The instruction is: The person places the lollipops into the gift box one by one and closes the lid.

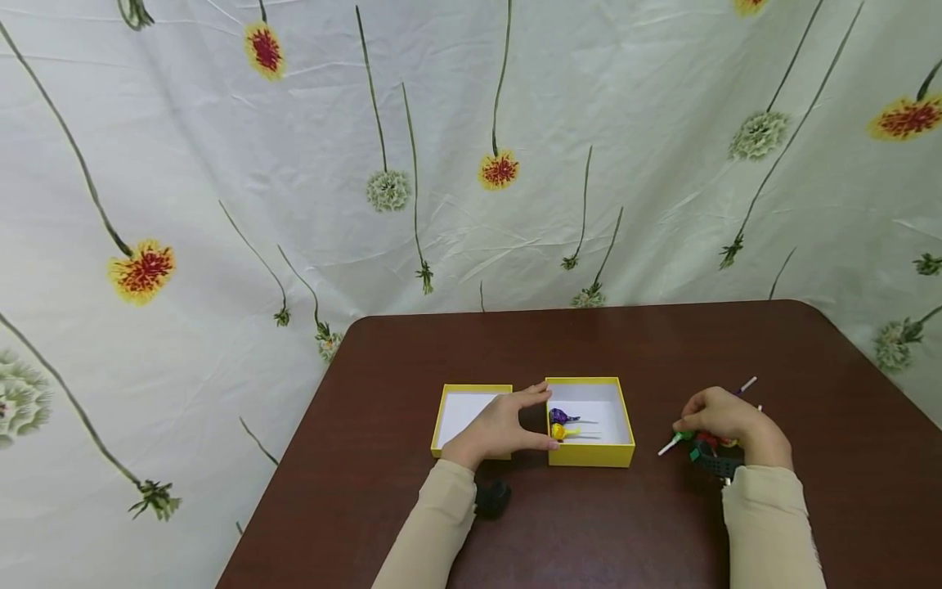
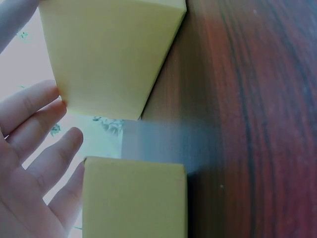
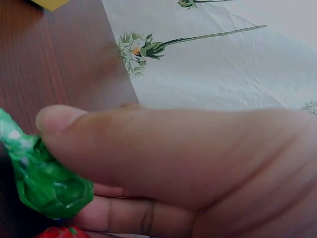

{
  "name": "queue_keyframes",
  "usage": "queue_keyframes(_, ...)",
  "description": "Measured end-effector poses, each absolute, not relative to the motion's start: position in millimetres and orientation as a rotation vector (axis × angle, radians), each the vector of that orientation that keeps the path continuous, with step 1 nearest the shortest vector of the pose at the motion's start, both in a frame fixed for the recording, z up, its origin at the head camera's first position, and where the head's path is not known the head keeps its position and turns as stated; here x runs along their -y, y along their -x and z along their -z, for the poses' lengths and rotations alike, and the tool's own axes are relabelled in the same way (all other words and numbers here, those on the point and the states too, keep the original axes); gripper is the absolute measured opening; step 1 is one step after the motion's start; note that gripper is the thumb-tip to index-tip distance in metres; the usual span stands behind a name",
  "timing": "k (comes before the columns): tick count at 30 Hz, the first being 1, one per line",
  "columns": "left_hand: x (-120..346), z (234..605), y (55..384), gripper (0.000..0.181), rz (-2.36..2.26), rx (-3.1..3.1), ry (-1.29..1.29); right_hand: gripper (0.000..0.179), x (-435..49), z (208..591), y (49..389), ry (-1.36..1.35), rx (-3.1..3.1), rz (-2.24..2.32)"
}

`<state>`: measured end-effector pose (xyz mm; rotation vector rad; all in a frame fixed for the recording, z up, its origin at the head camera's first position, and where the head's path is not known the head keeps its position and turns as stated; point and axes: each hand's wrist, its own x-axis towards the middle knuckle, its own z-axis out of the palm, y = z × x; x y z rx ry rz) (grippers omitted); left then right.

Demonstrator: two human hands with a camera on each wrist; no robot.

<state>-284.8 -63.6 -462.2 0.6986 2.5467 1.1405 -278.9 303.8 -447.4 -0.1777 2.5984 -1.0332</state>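
Note:
A yellow box (image 1: 589,456) with a white inside stands open-topped mid-table. In it, by the left wall, lie a purple lollipop (image 1: 561,416) and a yellow lollipop (image 1: 562,431), sticks pointing right. My left hand (image 1: 500,424) is spread along the box's left side, fingertips touching the far end of the rim and thumb at the near corner. Over on the right, my right hand (image 1: 724,415) pinches a green lollipop (image 3: 54,191) between thumb and fingers; its white stick points left. Beneath that hand a red lollipop (image 3: 62,233) and others are partly hidden.
Left of the box lies a matching yellow box part with a white inside (image 1: 462,409), partly covered by my left hand. The brown table (image 1: 589,532) ends at the back before a white flower-printed cloth (image 1: 456,237). A dark camera (image 1: 493,499) sits at my left wrist.

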Motion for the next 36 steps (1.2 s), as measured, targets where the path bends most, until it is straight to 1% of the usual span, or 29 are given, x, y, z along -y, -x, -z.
queue_keyframes(21, 65.3, 462.8, 285.5, 0.082, -1.133, -2.551, -0.721, 0.019, -300.7, 447.0, 278.0, 0.178, -2.626, 1.045)
queue_keyframes(27, 66.0, 465.0, 283.9, 0.083, -1.131, -2.559, -0.716, 0.021, -298.2, 444.6, 276.5, 0.169, -2.605, 1.109)
queue_keyframes(31, 66.1, 465.9, 285.6, 0.083, -1.134, -2.561, -0.713, 0.026, -296.4, 440.4, 276.2, 0.126, -2.571, 1.167)
queue_keyframes(36, 64.4, 466.2, 286.8, 0.083, -1.134, -2.557, -0.724, 0.032, -296.3, 437.6, 277.0, 0.176, -2.623, 1.17)
